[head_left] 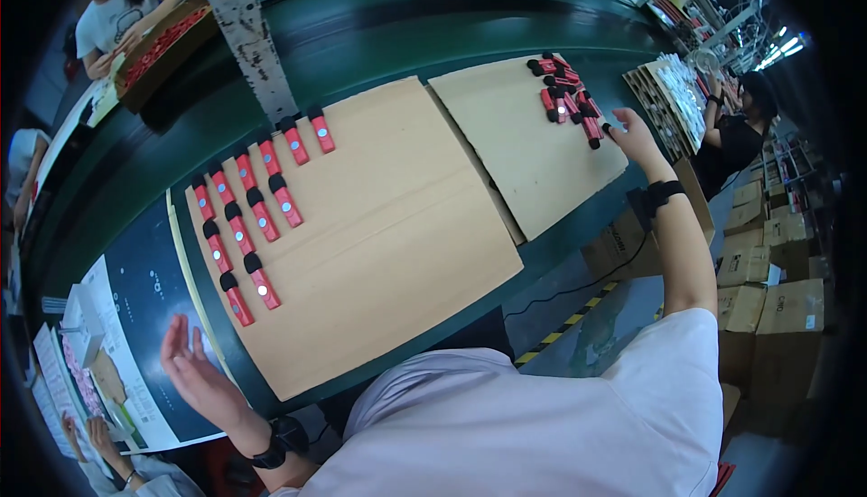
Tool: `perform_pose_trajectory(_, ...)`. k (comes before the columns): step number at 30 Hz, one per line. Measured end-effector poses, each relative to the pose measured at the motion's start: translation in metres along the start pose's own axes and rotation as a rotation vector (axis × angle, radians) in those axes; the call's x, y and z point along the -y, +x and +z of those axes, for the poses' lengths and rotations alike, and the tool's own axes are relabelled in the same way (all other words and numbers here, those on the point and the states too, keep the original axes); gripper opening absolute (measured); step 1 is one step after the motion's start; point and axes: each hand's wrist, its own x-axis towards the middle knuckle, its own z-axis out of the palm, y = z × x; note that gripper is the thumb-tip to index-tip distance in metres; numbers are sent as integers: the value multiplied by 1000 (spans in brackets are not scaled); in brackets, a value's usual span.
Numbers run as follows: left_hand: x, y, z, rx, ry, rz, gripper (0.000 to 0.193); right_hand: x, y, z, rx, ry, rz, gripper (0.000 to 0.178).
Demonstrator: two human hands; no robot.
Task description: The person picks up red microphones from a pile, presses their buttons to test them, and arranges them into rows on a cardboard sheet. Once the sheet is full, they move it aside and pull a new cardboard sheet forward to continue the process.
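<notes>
My right hand (637,138) reaches to the far right, its fingertips at the edge of a loose heap of red pieces with black ends (564,104). The thumb and index finger look apart, by one piece's black end; whether they touch it is hard to see. My left hand (200,372) hovers palm up near the left front of the larger cardboard sheet (388,226), holding nothing, fingers spread. On that sheet, several slim red pieces with rounded black ends and pale round spots (262,216) lie in slanted rows at the left. The heap rests on a smaller cardboard sheet (515,149).
Both sheets lie on a green work table (361,41). A mottled metal post (242,36) rises behind the larger sheet. A co-worker (126,9) sits beyond, by a box of red parts (167,50). Another person (741,131) stands at right, near stacked cartons (786,316).
</notes>
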Motion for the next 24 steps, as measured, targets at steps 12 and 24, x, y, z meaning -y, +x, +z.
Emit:
perform_pose_trajectory(12, -27, -2, 17, -60, 95, 79, 40, 24, 2, 37, 102, 105, 279, 58)
perform_pose_trajectory(24, -22, -5, 12, -59, 61, 64, 41, 7, -34, 33, 176, 1099, 403, 50)
